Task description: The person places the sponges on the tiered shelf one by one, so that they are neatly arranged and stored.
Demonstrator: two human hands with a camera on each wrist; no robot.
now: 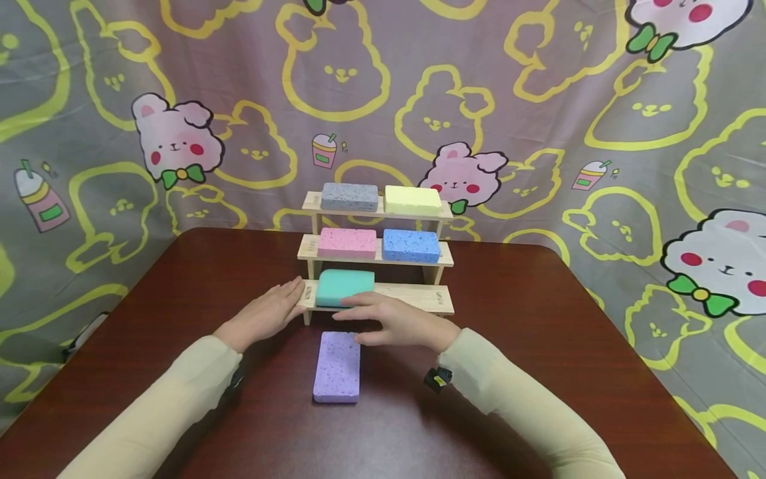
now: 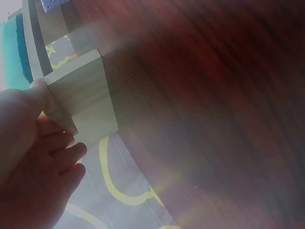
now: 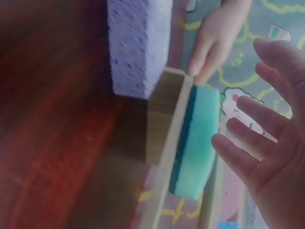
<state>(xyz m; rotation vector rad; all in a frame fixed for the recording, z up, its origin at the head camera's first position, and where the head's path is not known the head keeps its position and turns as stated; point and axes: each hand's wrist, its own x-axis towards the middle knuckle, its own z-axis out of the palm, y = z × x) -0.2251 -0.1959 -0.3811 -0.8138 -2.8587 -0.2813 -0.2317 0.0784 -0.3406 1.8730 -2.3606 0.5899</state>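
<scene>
A three-step wooden rack (image 1: 413,297) stands on the table. At the left of its lowest step lies a teal sponge (image 1: 342,286), whose dark scouring layer shows underneath in the right wrist view. My left hand (image 1: 263,314), fingers extended, touches the left end of that step. Spread loosely, the fingers of my right hand (image 1: 399,322) overlap the teal sponge's front edge in the head view; the right wrist view shows them apart from it, holding nothing. Closer to me, a purple speckled sponge (image 1: 337,369) lies lengthwise on the table.
On the middle step sit a pink sponge (image 1: 347,243) and a blue sponge (image 1: 411,245). The top step carries a grey sponge (image 1: 350,197) and a yellow sponge (image 1: 413,200). Behind the dark wooden table (image 1: 509,399) hangs a patterned curtain (image 1: 383,133).
</scene>
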